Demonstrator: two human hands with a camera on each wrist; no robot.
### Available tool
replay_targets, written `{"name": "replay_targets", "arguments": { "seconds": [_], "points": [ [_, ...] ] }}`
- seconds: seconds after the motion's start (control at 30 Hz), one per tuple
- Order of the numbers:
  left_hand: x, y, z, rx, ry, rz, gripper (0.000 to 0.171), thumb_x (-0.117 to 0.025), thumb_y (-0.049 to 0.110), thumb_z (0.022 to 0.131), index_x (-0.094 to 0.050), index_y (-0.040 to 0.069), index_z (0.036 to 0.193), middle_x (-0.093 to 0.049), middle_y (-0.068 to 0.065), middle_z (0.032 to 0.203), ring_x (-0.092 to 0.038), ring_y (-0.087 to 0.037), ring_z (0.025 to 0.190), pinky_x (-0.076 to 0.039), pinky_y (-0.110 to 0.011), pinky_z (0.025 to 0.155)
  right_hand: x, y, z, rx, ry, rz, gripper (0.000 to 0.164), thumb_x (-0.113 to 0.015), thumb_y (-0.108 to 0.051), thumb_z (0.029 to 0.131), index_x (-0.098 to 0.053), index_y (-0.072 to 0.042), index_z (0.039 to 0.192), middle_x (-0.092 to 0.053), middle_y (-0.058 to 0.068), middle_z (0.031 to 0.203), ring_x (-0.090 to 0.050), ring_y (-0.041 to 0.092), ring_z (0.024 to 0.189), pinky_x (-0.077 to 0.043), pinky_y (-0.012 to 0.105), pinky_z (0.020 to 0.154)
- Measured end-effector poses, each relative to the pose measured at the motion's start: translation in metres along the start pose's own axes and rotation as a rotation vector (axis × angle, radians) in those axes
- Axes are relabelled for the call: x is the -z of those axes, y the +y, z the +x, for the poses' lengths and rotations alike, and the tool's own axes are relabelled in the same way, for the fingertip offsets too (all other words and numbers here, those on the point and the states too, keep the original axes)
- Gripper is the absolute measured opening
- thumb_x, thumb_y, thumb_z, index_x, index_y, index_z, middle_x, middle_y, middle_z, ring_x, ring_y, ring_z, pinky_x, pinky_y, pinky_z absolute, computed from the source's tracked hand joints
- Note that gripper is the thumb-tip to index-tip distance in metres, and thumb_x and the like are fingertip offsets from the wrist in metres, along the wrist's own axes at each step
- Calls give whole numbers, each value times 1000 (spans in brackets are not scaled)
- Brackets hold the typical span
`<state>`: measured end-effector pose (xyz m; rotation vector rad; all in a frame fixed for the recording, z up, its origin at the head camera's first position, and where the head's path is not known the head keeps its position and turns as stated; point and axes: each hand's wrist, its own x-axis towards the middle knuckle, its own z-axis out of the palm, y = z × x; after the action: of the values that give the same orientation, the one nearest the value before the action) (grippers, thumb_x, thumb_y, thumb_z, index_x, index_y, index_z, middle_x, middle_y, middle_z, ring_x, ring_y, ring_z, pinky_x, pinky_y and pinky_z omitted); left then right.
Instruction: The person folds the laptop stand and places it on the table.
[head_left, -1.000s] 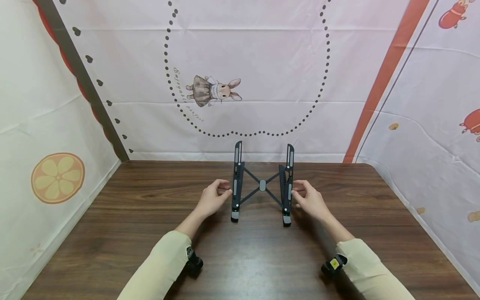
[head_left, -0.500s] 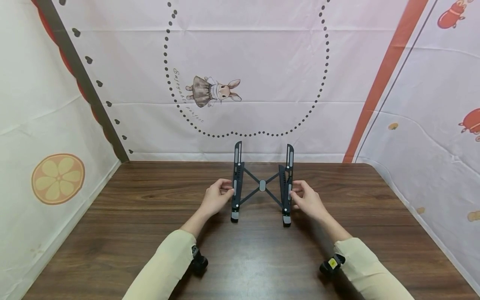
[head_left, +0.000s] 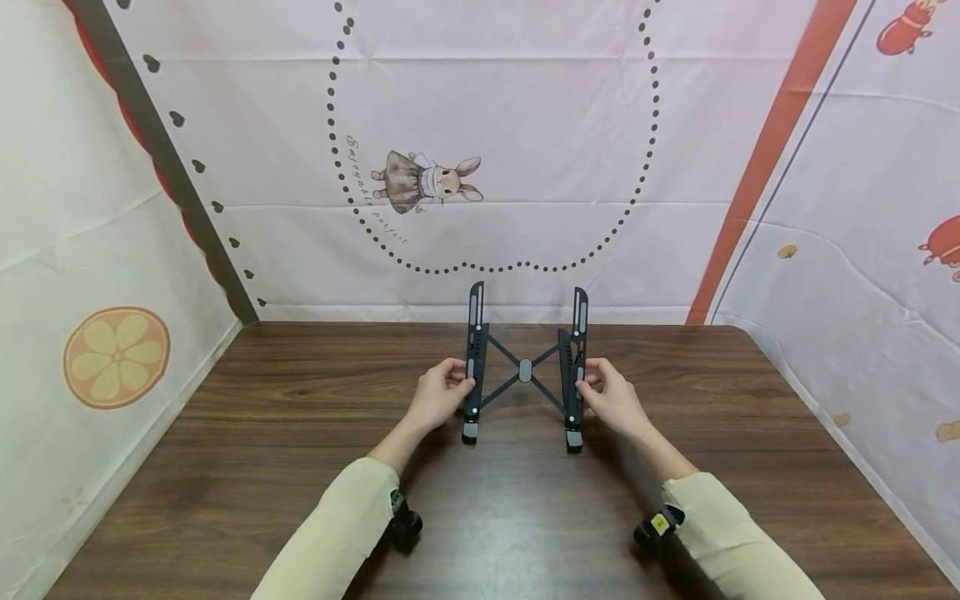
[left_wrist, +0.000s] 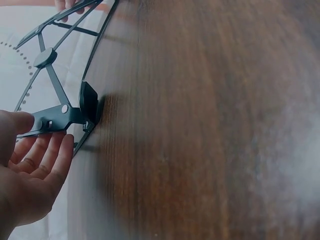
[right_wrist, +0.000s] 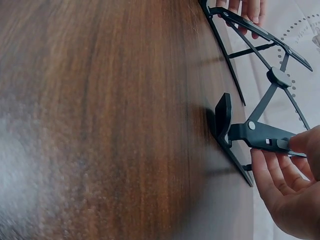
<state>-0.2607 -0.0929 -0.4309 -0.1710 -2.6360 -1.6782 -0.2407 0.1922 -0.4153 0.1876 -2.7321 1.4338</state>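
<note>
1. We take the hub (right_wrist: 278, 77) as our landmark: the stand (head_left: 525, 370) stands opened on the table (head_left: 495, 517), its crossed arms (right_wrist: 263, 102) meeting at the hub
2. Left of the hub, our left hand (head_left: 438, 398) grips the left rail (head_left: 472, 354), thumb above, fingers (left_wrist: 61, 156) below; right of the hub, our right hand (head_left: 617, 402) grips the right rail (head_left: 580, 372) likewise
3. If we push unevenly, we judge that one rail could end up nearer the hub than the other, and the crossed arms could bind
4. If we squeeze both rails hubward too fast, a closing joint could nip our fingers
5. If one hand lifts first, the stand could tip about the hub and a base bar (right_wrist: 236, 161) could scrape the table
6. The head view shows both rails whole either side of the hub, but hides much of our fingers
7. The left wrist view shows those fingers under the left rail and, nearer us than the hub, its raised lip (left_wrist: 89, 101); the right wrist view reveals a stud (right_wrist: 283, 144) by our thumb
</note>
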Motion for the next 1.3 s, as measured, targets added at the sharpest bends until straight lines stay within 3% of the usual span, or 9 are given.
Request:
{"name": "replay_targets", "arguments": {
  "seconds": [0.63, 1.3],
  "points": [
    [-2, 5, 3, 29, -15, 21, 29, -59, 4, 88, -56, 2, 116, -65, -8, 88, -62, -13, 69, -53, -27, 58, -2, -2, 1, -41, 3, 12, 39, -54, -7, 90, -42, -2, 127, -60, 17, 97, -64, 27, 75, -56, 34, 60],
    [6, 1, -2, 19, -29, 0, 27, -58, 2, 87, -55, 2, 114, -64, -9, 86, -64, -14, 68, -54, -27, 56, -4, -2, 6, -98, -23, 139, 27, -55, -8, 91, -50, -3, 117, -62, 17, 96, -64, 18, 74, -56, 38, 66]
  ]
}}
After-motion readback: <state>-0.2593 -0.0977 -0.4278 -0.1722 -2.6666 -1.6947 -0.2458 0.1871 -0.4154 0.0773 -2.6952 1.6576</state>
